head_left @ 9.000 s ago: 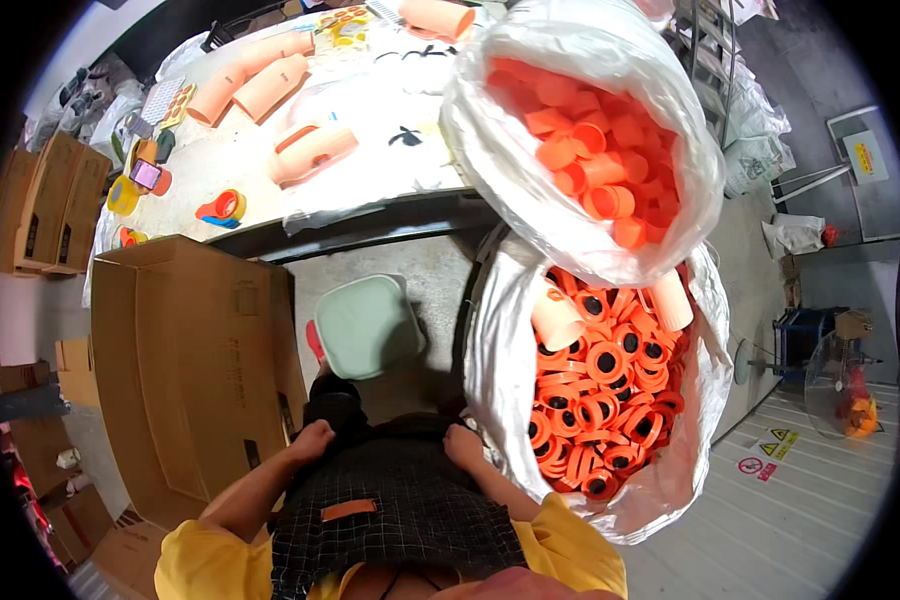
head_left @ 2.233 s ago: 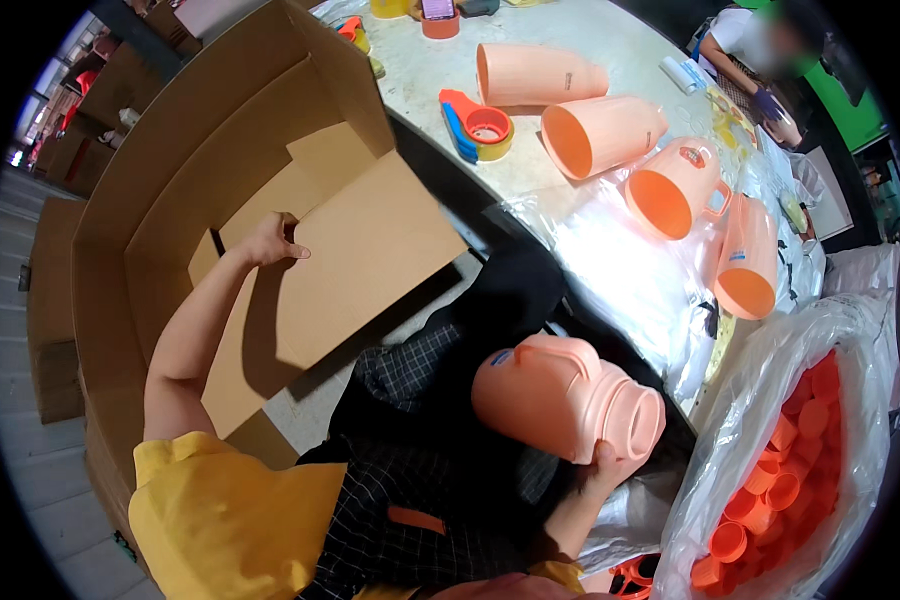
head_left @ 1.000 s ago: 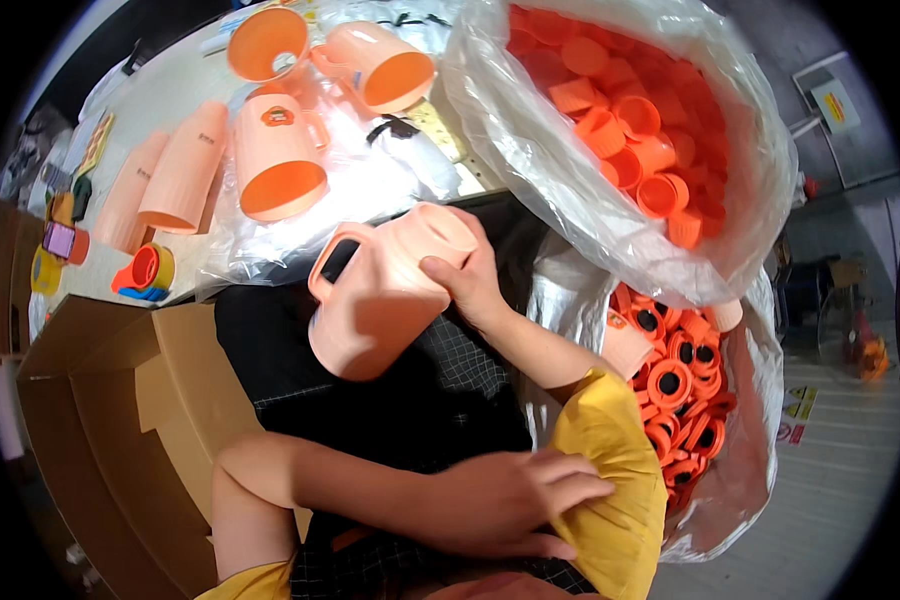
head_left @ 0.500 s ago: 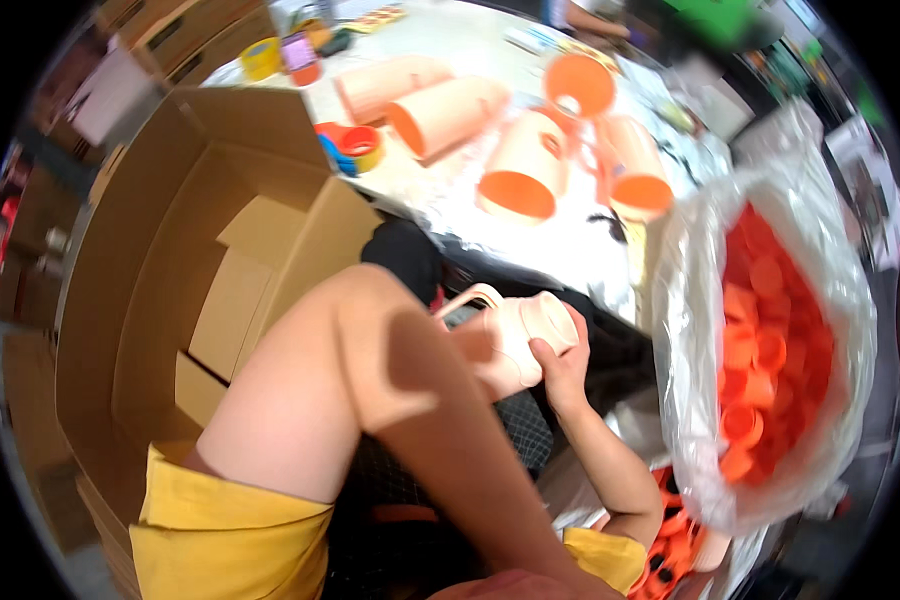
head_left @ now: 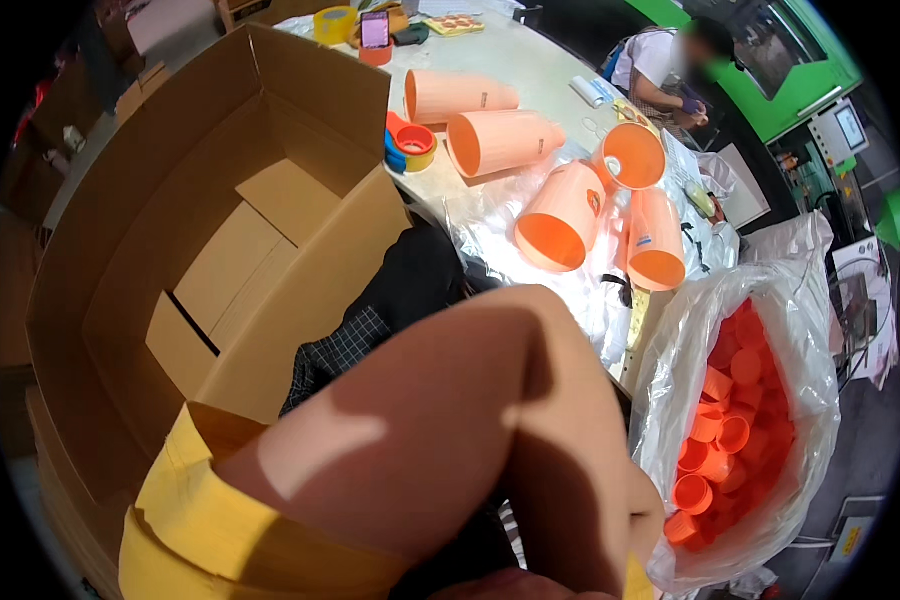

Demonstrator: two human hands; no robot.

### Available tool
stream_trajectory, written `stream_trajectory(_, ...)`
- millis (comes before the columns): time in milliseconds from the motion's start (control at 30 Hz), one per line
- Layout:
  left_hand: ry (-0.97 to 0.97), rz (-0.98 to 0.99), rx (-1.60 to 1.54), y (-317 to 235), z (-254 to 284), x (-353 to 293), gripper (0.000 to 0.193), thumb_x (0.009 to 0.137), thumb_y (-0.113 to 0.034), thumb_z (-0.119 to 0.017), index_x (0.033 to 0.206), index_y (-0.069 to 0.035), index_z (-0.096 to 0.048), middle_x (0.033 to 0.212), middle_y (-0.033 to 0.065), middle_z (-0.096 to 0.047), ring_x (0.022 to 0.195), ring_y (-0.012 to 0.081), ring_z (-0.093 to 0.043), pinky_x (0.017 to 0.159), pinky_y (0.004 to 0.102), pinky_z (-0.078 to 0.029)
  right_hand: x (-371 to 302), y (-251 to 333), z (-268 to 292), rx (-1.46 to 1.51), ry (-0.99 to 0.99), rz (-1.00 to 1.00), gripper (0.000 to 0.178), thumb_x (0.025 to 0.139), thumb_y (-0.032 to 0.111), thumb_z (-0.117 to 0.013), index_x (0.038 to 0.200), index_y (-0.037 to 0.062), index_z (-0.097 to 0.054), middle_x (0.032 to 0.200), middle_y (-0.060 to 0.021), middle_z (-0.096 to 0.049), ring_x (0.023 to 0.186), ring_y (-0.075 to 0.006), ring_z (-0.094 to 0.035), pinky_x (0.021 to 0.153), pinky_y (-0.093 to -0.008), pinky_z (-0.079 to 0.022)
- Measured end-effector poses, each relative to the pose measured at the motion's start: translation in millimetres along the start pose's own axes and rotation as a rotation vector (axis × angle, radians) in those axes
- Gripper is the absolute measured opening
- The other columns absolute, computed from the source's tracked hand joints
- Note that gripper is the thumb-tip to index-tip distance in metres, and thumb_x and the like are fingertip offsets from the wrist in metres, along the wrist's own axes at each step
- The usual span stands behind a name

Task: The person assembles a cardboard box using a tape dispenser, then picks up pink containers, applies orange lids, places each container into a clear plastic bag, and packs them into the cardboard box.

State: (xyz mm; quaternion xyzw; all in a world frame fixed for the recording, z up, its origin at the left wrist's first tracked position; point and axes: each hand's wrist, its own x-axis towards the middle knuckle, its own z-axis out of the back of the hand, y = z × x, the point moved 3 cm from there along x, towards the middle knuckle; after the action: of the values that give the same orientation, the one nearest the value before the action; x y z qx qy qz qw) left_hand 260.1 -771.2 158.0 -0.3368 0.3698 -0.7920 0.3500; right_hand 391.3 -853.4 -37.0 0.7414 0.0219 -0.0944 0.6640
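My left arm (head_left: 410, 400) bends sharply across the lower middle, its elbow raised towards the table and a yellow sleeve (head_left: 260, 530) at its upper end. The left hand is out of view. Only part of my right arm (head_left: 647, 505) shows behind it, and the right hand is hidden too. No held thing can be seen. Beyond the elbow, several peach-coloured tapered containers (head_left: 508, 142) with wide open mouths lie or stand on the table. To the right, a clear plastic bag (head_left: 815, 400) holds many bright orange cup-shaped pieces (head_left: 732, 434).
A big open cardboard box (head_left: 100, 270) fills the left side. Tape rolls (head_left: 410, 142), a phone (head_left: 375, 30) and plastic sheeting lie on the white table (head_left: 530, 60). At the far right a co-worker (head_left: 650, 70) works near a green machine (head_left: 820, 60).
The pale pink handled jug and the right hand that held it have gone from sight. My left elbow has moved right, and the view has shifted.
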Motion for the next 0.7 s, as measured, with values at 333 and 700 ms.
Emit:
stream_trajectory(333,0.093,0.212,-0.145,36.8,2.6,-62.2,0.025,0.098,-0.023,-0.06,0.103,0.0,-0.069,0.089,0.0172,-0.068,0.085,0.0301,-0.067,0.075,0.0371,-0.052,-13.5,22.2,8.0,-0.118,0.021,0.108,0.078,0.076,0.022,-0.086,0.138,0.0005,-0.044,0.13,-0.0123,-0.058,0.121,-0.022,-0.057,0.107,-0.0373,-0.044)
stream_trajectory(700,-1.508,0.685,-0.654,183.7,-23.0,-252.7,0.043,0.1,-0.029,-0.062,0.127,0.004,-0.057,0.127,0.0114,-0.055,0.123,0.0196,-0.05,0.109,0.0383,-0.039,-104.4,14.4,20.8,0.123,-0.621,0.439,0.077,0.092,0.063,-0.052,0.129,-0.004,-0.048,0.133,-0.0172,-0.056,0.123,-0.0301,-0.058,0.105,-0.045,-0.047)
